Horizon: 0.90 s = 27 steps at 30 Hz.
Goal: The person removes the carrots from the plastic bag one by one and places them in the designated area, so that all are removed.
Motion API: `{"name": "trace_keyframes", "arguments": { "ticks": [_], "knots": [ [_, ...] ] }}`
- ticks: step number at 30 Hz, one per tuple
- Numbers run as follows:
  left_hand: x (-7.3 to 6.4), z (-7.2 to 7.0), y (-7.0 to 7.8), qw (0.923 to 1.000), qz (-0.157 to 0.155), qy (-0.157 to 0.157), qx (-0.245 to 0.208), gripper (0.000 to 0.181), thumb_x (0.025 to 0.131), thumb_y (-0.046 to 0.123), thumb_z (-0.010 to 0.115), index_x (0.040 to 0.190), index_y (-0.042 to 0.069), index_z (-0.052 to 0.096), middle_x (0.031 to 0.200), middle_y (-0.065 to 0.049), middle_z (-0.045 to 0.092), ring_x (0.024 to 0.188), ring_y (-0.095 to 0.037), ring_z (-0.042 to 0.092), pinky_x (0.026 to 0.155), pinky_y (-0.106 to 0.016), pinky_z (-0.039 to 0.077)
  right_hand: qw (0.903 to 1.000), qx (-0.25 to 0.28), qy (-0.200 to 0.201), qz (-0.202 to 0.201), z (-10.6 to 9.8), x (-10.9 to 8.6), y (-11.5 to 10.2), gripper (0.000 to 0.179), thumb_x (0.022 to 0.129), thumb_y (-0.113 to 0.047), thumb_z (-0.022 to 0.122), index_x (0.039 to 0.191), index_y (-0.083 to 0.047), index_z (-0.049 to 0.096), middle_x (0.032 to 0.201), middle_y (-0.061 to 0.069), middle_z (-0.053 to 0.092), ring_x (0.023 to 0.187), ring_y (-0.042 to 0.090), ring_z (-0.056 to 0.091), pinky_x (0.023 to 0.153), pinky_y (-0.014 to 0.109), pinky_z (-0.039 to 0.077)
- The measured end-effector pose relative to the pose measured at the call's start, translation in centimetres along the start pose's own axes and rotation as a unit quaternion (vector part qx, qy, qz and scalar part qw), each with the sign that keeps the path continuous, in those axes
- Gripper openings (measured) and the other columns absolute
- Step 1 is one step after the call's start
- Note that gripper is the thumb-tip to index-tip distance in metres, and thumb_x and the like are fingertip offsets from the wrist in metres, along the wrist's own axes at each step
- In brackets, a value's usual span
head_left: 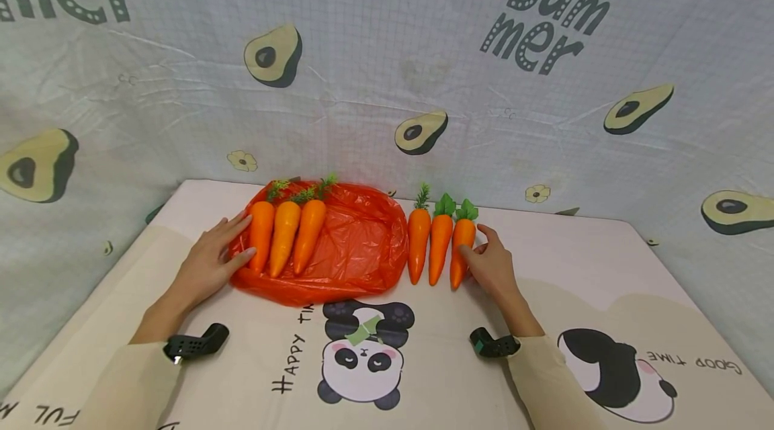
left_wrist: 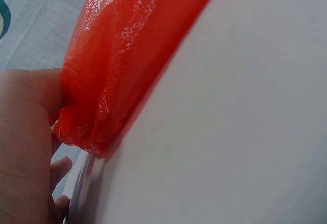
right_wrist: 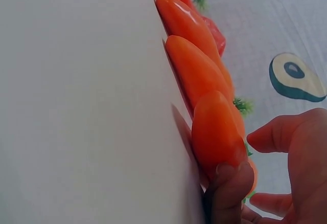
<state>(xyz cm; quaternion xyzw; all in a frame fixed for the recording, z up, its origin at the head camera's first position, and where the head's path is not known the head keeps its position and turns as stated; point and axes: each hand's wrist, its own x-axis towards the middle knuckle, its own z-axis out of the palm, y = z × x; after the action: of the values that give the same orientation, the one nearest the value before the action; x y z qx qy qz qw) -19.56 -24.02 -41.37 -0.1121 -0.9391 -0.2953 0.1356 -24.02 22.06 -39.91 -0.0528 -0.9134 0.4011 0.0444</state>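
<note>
My right hand (head_left: pixel 492 262) is at the rightmost of three orange carrots (head_left: pixel 463 242) lying in a row. In the right wrist view, a curled finger touches that carrot's side near the table and the thumb lies along its upper side. My left hand (head_left: pixel 214 255) rests at the left rim of a red plastic bag (head_left: pixel 357 242). In the head view its fingers are spread, and its thumb and index finger touch the leftmost carrot (head_left: pixel 261 235) there. Two more carrots (head_left: pixel 285 235) lie beside it on the bag. The left wrist view hides the carrots behind the bag's wall (left_wrist: pixel 122 65).
The other two carrots of the right-hand row (head_left: pixel 419 242) stand close to the bag's right edge, leafy ends away from me. Behind the table (head_left: pixel 459 363) hangs a pale curtain (head_left: pixel 363 67) with avocado prints. The table cover has panda prints.
</note>
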Motion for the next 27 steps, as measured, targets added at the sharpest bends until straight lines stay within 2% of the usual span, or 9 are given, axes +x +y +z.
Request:
{"name": "trace_keyframes", "arguments": {
  "ticks": [12,27],
  "knots": [
    [0.08,0.03,0.01,1.0000,0.002,0.001,0.000,0.066,0.093,0.034,0.059,0.146,0.003,0.035,0.150,-0.025,0.029,0.136,-0.049,0.020,0.109,-0.066,0.010,0.9998,0.011,0.009,0.016,-0.30,-0.01,-0.08,0.064,0.088,-0.026,0.055,0.146,-0.008,0.034,0.086,0.012,0.056,0.050,0.019,0.054,0.051,0.025,0.049],
    [-0.06,-0.02,0.00,1.0000,0.002,0.003,-0.003,0.065,0.093,0.033,0.060,0.146,0.003,0.036,0.150,-0.024,0.029,0.136,-0.049,0.021,0.109,-0.065,0.010,0.9999,0.007,0.003,-0.009,-0.40,0.08,0.04,0.066,0.087,-0.031,0.062,0.143,-0.006,0.037,0.078,0.009,0.054,0.052,0.018,0.050,0.048,0.026,0.044]
  ]
}}
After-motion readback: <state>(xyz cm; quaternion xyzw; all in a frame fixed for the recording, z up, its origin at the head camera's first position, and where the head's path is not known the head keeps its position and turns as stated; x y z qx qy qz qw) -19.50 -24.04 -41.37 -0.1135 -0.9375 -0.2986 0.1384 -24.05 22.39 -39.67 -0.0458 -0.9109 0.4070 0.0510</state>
